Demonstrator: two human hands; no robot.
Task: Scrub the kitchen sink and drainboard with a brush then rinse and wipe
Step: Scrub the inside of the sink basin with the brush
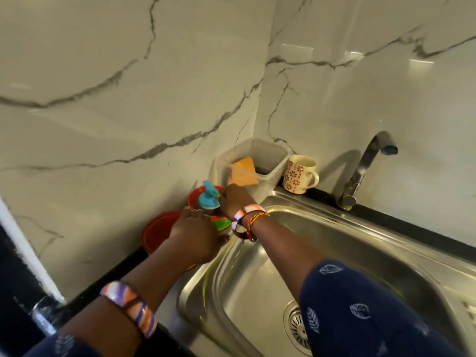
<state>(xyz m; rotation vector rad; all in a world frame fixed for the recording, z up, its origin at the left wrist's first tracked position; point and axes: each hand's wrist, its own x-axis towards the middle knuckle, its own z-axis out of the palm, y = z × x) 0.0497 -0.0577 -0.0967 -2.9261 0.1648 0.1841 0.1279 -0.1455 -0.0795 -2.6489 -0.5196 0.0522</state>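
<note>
Sink [360, 243]: stainless steel, set into a dark surface [412, 229], drain [298, 325] at the near end of the basin. Yellowish streaks run along the sink's left rim and inner wall.

Left of the sink, at its far corner, a red bowl [192, 199] holds a bottle with a teal cap [208, 198]. A second red bowl [157, 231] sits beside it, further left of the sink and closer to the viewer.

Right hand [233, 199]: reaches across the sink's far-left corner, fingers curled at the teal cap; the grip appears to be grasping the cap, though the fingertips are hidden. Left hand [195, 237]: lies over the bowls at the sink's left edge, fingers bent downward; whether its grip grasps anything cannot be told.

Behind the sink's far-left corner stands a clear tub [273, 155] with an orange sponge [243, 173] inside. A floral mug [300, 173] stands just right of the tub, behind the sink rim. The tap [360, 173] rises behind the sink's far side (spout turned right). No brush can be made out.
</note>
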